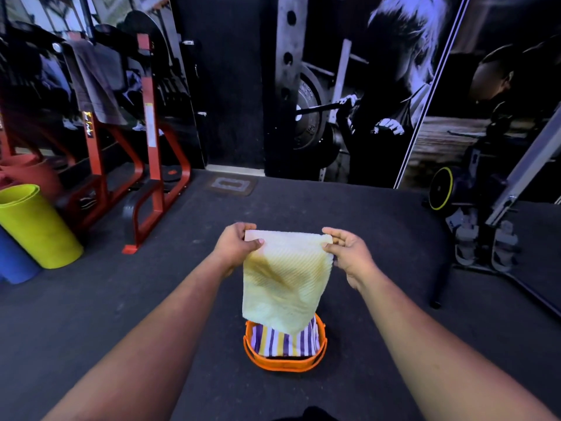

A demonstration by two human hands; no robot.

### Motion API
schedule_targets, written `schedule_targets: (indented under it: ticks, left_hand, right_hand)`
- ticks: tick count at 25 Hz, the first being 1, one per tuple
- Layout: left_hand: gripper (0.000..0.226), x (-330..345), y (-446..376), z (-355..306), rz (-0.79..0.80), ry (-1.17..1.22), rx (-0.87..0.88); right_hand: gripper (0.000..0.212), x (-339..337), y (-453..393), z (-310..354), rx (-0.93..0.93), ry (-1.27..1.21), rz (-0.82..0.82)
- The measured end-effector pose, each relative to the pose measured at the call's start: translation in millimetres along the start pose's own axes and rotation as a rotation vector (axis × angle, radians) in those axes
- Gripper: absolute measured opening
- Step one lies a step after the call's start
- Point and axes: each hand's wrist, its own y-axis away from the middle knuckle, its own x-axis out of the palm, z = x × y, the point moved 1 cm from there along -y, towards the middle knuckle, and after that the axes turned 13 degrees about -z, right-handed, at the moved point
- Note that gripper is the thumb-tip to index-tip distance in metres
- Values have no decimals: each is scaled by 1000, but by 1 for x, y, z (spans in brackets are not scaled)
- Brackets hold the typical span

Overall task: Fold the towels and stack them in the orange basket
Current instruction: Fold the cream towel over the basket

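- Left hand (pixel 238 245) & right hand (pixel 349 253) each pinch a top corner of the pale yellow towel (pixel 283 281).
- Towel hangs long axis vertical, straight above the orange basket (pixel 285 364); bottom edge overlaps basket's far rim.
- Striped purple-yellow towel (pixel 285 343) lies inside basket.
- Hands level w/ each other, both well above basket.

Dim overall, with deep blacks swallowing the back wall (pixel 230 86). Brightest on the pale yellow towel (pixel 283 278) and both forearms, lit from above and in front. Slightly soft throughout, more smeared toward the corners. Strong wide-angle bending at the edges, curving the red rack (pixel 151 132). Faint sheen on the wall mural (pixel 379 86).
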Motion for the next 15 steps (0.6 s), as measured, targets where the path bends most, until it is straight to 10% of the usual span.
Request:
schedule_targets:
  ticks: [4, 15]
  left_hand:
    - [52, -2, 1, -13, -1, -29, 68]
    - [14, -4, 5, -47, -247, -828, 448]
  right_hand:
    - [49, 2, 0, 12, -113, -12, -13]
    - [14, 3, -8, 41, -794, 959, -234]
